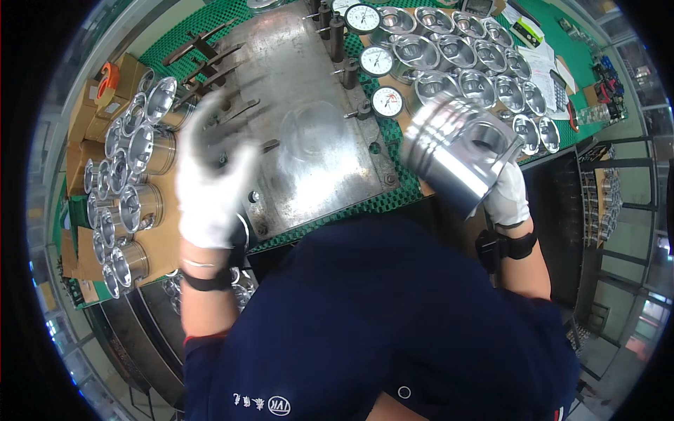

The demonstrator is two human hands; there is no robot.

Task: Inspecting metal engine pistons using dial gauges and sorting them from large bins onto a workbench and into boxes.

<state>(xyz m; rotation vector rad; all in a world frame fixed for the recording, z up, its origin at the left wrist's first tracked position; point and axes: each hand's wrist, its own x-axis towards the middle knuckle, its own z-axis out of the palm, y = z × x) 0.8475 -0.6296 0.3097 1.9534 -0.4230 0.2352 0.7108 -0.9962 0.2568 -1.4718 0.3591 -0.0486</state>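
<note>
In the head view, the person at the table [588,132] has a shiny metal piston [460,158] in the white-gloved right hand [507,198]. It is up off the table, right of the metal plate [319,168] and just nearer than the right-hand pistons [456,52]. That grip is closed around the near right end, with the grooved end tipped to the far left; I'd guess this keeps the fingers off the grooves and leaves the side hole facing up, easy to look into.

The left hand [205,200], gloved as well, is blurred over the plate's left side. Its grip is open, thumb spread away from the fingers, with nothing in it that I can see. It is near some dark metal bars [221,67] and the left-hand pistons [144,151]; whether it touches either, I can't tell.

Those left-hand pistons lie on their sides on cardboard [165,242], probably to spare their finish. Three dial gauges [387,102] line the plate's right edge, faces turned up, presumably so they read at a glance. Papers [540,77] lie far right, perhaps set there to keep the middle free.
</note>
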